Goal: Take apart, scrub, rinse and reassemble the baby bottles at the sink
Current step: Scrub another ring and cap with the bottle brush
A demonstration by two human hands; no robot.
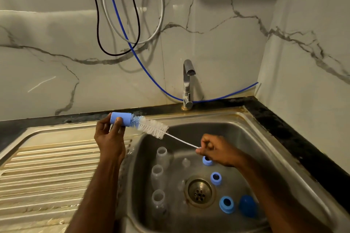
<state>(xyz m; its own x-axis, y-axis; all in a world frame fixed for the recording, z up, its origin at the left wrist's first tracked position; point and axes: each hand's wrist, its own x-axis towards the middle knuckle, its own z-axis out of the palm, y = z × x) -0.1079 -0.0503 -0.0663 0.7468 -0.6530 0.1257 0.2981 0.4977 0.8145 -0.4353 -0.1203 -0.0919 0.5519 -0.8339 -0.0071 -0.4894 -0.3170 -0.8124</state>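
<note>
The job is at the scrub step. The left hand (pixel 110 134), in the middle left of the frame, pinches a blue cap (pixel 121 118) with the thumb on top and the fingers curled under. The brush (pixel 151 126) pokes into the open end of the cap, and its white bristles stick out to the right. The right hand (pixel 216 150), in the middle right, is closed tight around the thin wire handle (pixel 181 140).

Below the hands, in the sink (pixel 251 134), the bottles are all taken apart. Three clear bottles (pixel 158 174) sit in a row on the left side of the bowl. Blue rings (pixel 216 178) lie to the right of the drain (pixel 199 192). A darker blue cap (pixel 248 205) sits at the lower right. The tap (pixel 187 83) above is not running.

Next, I think the brush should push in and twist, while the left hand holds the cap still.
</note>
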